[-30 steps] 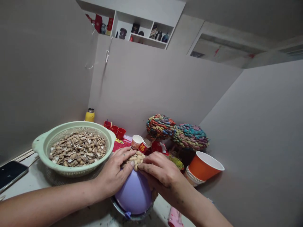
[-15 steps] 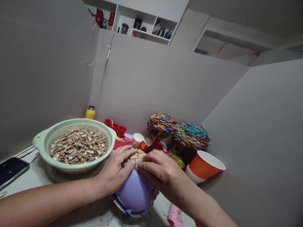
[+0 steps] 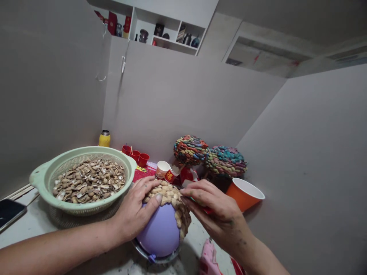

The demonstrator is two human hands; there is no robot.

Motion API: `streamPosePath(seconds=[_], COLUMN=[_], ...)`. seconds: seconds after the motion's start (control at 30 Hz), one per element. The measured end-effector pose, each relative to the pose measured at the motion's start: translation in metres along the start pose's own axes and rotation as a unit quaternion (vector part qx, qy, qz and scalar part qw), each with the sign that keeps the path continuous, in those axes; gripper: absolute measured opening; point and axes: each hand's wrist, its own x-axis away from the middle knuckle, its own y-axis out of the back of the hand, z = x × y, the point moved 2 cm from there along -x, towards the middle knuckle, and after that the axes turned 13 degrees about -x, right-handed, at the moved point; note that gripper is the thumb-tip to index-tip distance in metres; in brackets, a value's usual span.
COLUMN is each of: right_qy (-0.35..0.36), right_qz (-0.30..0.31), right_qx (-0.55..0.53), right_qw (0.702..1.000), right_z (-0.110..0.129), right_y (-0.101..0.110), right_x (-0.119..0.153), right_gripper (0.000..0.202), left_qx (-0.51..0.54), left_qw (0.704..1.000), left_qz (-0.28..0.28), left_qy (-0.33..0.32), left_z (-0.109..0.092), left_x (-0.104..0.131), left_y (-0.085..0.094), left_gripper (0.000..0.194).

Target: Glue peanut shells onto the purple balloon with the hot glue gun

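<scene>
A purple balloon [image 3: 159,231], its top and right side covered with peanut shells [image 3: 168,194], sits in a round metal bowl [image 3: 169,260]. My left hand [image 3: 134,214] rests on the balloon's upper left, with fingers stretched over the shells and thumb apart along their lower edge. At the upper right of the shell layer is my right hand [image 3: 212,202], its thumb and fingertips pinched together. What lies between those fingertips is too small or hidden to make out.
A green colander [image 3: 40,179] full of peanut shells stands left, beside a phone [image 3: 11,214]. Behind are a yellow bottle [image 3: 104,138], red cups [image 3: 143,159], paper cups [image 3: 163,169] and two colourful shell-covered balls [image 3: 191,149]. Orange tub [image 3: 243,196] at right; pink item [image 3: 210,258] in front.
My right hand has moved from the top of the balloon to the right, uncovering the shells there. My left hand stays on the balloon. The view has shifted slightly.
</scene>
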Motion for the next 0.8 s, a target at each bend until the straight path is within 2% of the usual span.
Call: streamPosePath(seconds=[0.37, 0.8], right_qy=[-0.023, -0.005], right_qz=[0.033, 0.046], right_qx=[0.004, 0.046], right_qw=[0.999, 0.998], right_z=[-0.003, -0.002], right_y=[-0.021, -0.025], right_x=[0.005, 0.006], right_gripper=[0.010, 0.018], left_qx=[-0.005, 0.002], left_qw=[1.000, 1.000], left_qz=[-0.008, -0.011], left_qy=[-0.002, -0.003], left_z=[0.001, 0.001], left_x=[0.004, 0.004], left_y=[-0.001, 0.000], left_gripper=[0.038, 0.038])
